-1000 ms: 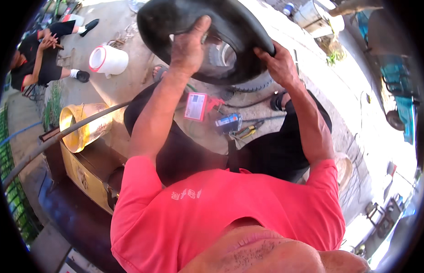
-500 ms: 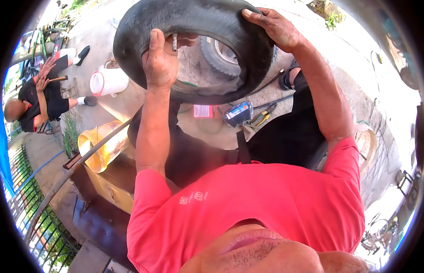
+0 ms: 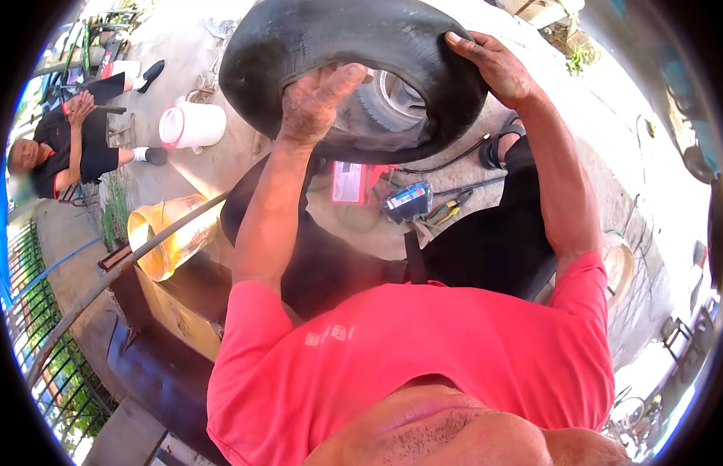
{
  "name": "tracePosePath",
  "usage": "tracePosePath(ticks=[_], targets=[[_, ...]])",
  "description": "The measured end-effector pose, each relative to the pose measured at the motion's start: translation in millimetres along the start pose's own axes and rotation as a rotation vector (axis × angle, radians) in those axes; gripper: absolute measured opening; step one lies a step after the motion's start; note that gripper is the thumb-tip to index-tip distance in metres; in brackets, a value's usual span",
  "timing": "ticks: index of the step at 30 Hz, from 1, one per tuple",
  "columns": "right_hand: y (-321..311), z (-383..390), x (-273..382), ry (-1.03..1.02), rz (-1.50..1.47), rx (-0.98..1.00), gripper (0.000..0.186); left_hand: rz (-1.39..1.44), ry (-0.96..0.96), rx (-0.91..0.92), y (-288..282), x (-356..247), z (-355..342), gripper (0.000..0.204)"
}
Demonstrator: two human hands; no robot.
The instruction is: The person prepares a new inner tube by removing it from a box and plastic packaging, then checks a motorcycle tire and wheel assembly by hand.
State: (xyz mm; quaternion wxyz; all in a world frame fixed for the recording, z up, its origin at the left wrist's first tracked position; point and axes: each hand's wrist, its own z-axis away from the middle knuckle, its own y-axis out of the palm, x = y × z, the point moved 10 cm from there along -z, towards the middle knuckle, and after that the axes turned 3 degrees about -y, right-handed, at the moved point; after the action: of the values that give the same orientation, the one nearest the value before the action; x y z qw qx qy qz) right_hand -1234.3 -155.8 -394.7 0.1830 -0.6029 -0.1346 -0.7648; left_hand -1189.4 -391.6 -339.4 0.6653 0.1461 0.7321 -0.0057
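A black, inflated inner tube (image 3: 354,31) is held up in front of me, tilted, its upper edge cut off by the top of the view. My left hand (image 3: 315,105) grips its inner edge at the near left, with the thumb pointing right and the other fingers partly hidden. On the right side, my right hand (image 3: 497,70) clasps the outer rim, thumb on the near face and fingers behind. Through the tube's hole shows a wheel with a tyre (image 3: 381,101) on the ground beyond.
Between my legs lie a red case (image 3: 348,183), a dark blue packet (image 3: 408,200) and pliers (image 3: 445,210). To the left are a white bucket (image 3: 194,124), a yellow bucket (image 3: 167,233), a brown padded seat (image 3: 159,380) and a seated person (image 3: 78,147). A basin (image 3: 618,264) stands right.
The inner tube has shifted right and turned a little. My left hand has swung rightward, its thumb going from upright to sideways; the valve stem seen beside it is now hidden.
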Motion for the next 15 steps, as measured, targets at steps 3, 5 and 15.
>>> tracePosePath(ticks=[3,5,15], targets=[[-3,-5,-9,0.015,0.061,-0.035,0.056,0.038,-0.035,-0.056,12,-5,5,0.02],[-1,-6,-10,0.002,-0.005,-0.015,0.058,-0.141,0.023,-0.167,10,-22,7,0.017],[4,-14,-19,0.013,-0.026,0.029,0.051,-0.322,0.102,-0.138,8,-39,12,0.02]])
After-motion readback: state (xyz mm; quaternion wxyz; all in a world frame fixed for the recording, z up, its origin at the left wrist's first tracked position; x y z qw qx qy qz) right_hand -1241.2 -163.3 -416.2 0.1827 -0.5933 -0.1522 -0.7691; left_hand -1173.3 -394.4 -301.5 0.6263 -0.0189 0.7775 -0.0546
